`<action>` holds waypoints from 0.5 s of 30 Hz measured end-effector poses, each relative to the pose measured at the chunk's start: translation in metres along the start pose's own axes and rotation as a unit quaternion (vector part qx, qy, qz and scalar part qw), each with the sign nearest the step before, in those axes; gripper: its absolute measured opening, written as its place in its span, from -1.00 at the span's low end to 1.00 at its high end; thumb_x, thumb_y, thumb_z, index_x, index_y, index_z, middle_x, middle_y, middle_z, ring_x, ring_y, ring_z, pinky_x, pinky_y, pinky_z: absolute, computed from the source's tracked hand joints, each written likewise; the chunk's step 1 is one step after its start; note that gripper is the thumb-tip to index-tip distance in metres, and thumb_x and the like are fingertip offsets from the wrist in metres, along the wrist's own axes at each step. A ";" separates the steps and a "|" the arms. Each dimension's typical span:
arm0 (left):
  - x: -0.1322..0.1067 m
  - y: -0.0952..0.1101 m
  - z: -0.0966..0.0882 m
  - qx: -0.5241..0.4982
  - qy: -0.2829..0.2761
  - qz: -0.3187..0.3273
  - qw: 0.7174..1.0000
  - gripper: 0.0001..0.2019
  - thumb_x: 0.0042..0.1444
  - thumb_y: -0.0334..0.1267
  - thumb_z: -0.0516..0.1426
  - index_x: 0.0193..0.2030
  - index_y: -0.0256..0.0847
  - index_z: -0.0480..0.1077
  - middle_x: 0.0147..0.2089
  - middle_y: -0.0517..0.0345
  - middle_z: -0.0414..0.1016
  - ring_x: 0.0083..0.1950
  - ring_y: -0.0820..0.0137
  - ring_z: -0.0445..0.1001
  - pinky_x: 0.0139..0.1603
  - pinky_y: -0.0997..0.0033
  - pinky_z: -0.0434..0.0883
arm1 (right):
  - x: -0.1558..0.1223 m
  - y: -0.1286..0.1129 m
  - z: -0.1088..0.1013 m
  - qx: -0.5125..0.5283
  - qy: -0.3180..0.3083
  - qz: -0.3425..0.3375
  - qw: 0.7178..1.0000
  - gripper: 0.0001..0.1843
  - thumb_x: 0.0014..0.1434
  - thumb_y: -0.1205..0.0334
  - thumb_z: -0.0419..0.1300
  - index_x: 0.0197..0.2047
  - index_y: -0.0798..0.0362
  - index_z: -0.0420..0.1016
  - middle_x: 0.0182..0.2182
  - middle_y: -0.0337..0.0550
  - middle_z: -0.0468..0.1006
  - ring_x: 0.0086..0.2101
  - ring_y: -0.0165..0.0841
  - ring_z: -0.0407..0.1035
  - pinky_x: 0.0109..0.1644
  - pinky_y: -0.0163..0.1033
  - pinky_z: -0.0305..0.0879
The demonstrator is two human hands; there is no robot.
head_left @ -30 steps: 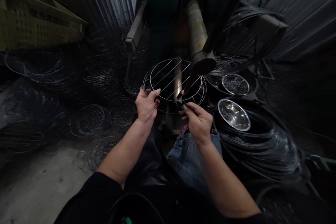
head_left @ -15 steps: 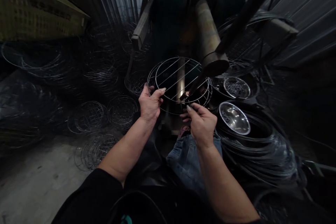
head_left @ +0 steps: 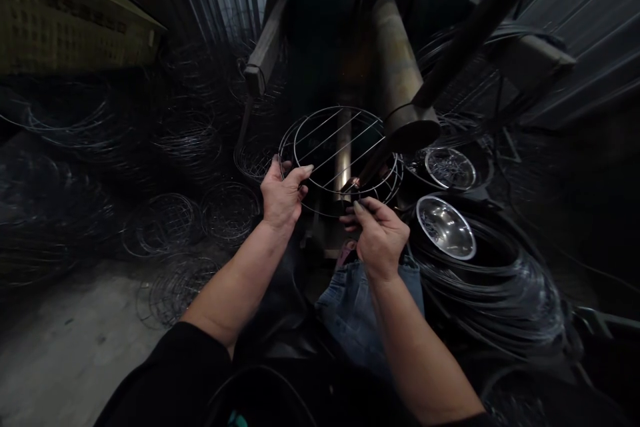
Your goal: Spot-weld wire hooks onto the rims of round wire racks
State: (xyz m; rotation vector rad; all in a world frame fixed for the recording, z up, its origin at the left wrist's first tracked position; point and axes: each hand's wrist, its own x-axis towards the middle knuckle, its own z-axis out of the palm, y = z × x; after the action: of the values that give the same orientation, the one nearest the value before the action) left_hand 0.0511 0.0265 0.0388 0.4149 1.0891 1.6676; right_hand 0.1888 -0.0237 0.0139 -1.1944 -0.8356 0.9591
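A round wire rack (head_left: pixel 329 159) with straight cross wires and a double ring is held up between my hands, around the machine's lower rod (head_left: pixel 343 147). My left hand (head_left: pixel 283 193) grips its left rim, thumb on top. At the near right side, the fingers of my right hand (head_left: pixel 379 230) are pinched together by the rim, just below the copper-coloured electrode tip (head_left: pixel 353 183). What those fingers pinch is too small and dark to make out. Above the rack's right side hangs the machine's thick upper cylinder (head_left: pixel 407 80).
To the right, a shiny metal bowl (head_left: pixel 446 227) with small pieces rests on a big wire coil (head_left: pixel 505 300); a second bowl (head_left: pixel 450 169) stands behind it. Stacked wire rings (head_left: pixel 187 140) and loose racks (head_left: pixel 167 223) fill the left floor. A yellow crate (head_left: pixel 75 27) is upper left.
The view has shifted slightly. Both hands keep nearly the same place at the rack, and the rack stays around the rod with little visible movement.
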 end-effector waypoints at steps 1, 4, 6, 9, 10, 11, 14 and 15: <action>0.001 0.000 0.000 0.000 0.000 -0.001 1.000 -0.54 -0.38 -0.36 0.36 -0.29 -0.19 0.28 -0.24 0.27 0.26 -0.42 0.61 0.39 -0.59 0.62 0.18 | 0.001 0.001 0.000 0.000 0.001 0.000 1.000 -0.77 -0.03 0.17 0.35 -0.32 0.14 0.54 -0.54 -0.22 0.55 -0.59 -0.37 0.47 -0.62 -0.39 0.33; 0.003 -0.001 0.000 -0.002 0.000 -0.006 1.000 -0.54 -0.39 -0.36 0.36 -0.31 -0.19 0.27 -0.27 0.29 0.26 -0.43 0.61 0.38 -0.59 0.62 0.17 | 0.003 0.001 0.001 0.003 0.003 -0.002 1.000 -0.77 -0.05 0.17 0.36 -0.33 0.14 0.54 -0.54 -0.22 0.55 -0.60 -0.37 0.48 -0.63 -0.39 0.32; 0.005 -0.001 0.001 0.000 0.001 -0.010 1.000 -0.54 -0.39 -0.35 0.36 -0.32 -0.18 0.26 -0.30 0.29 0.28 -0.43 0.60 0.38 -0.59 0.63 0.17 | 0.005 0.000 0.002 0.005 0.001 0.000 1.000 -0.78 -0.06 0.19 0.36 -0.34 0.14 0.54 -0.55 -0.23 0.55 -0.60 -0.36 0.48 -0.63 -0.40 0.32; 0.008 -0.001 0.004 0.010 0.005 -0.016 1.000 -0.55 -0.38 -0.35 0.35 -0.32 -0.18 0.25 -0.34 0.30 0.30 -0.44 0.58 0.39 -0.59 0.63 0.16 | 0.009 -0.004 0.004 0.010 -0.001 0.011 1.000 -0.79 -0.07 0.20 0.36 -0.36 0.15 0.54 -0.57 -0.22 0.54 -0.61 -0.36 0.47 -0.64 -0.40 0.31; 0.009 -0.001 0.005 0.012 0.007 -0.019 1.000 -0.56 -0.38 -0.35 0.34 -0.33 -0.18 0.24 -0.35 0.30 0.30 -0.44 0.58 0.39 -0.59 0.63 0.15 | 0.010 -0.005 0.005 0.013 -0.002 0.014 1.000 -0.79 -0.08 0.21 0.36 -0.37 0.15 0.53 -0.58 -0.23 0.54 -0.62 -0.36 0.47 -0.65 -0.40 0.31; 0.009 -0.001 0.006 0.013 0.008 -0.022 1.000 -0.56 -0.37 -0.35 0.34 -0.34 -0.19 0.23 -0.36 0.30 0.31 -0.45 0.57 0.39 -0.60 0.63 0.14 | 0.011 -0.006 0.005 0.017 -0.003 0.017 1.000 -0.79 -0.08 0.21 0.35 -0.37 0.15 0.53 -0.59 -0.23 0.53 -0.62 -0.36 0.47 -0.65 -0.41 0.30; 0.011 -0.002 0.007 0.010 0.016 -0.032 0.999 -0.57 -0.35 -0.37 0.33 -0.34 -0.19 0.21 -0.39 0.30 0.33 -0.46 0.56 0.40 -0.60 0.62 0.12 | 0.010 -0.008 0.002 0.005 -0.017 0.023 1.000 -0.79 -0.06 0.18 0.34 -0.36 0.14 0.53 -0.58 -0.24 0.53 -0.62 -0.37 0.46 -0.67 -0.42 0.27; 0.012 -0.002 0.008 0.008 0.019 -0.034 0.999 -0.56 -0.35 -0.37 0.33 -0.33 -0.19 0.21 -0.40 0.31 0.33 -0.46 0.55 0.40 -0.61 0.62 0.11 | 0.009 -0.007 0.000 -0.015 -0.024 0.021 0.999 -0.78 -0.05 0.17 0.34 -0.35 0.13 0.53 -0.56 -0.25 0.53 -0.61 -0.37 0.46 -0.67 -0.42 0.26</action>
State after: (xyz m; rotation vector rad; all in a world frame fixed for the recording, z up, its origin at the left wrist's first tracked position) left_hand 0.0531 0.0408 0.0383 0.3539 1.1326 1.6143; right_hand 0.1934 -0.0163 0.0214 -1.2222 -0.8692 1.0159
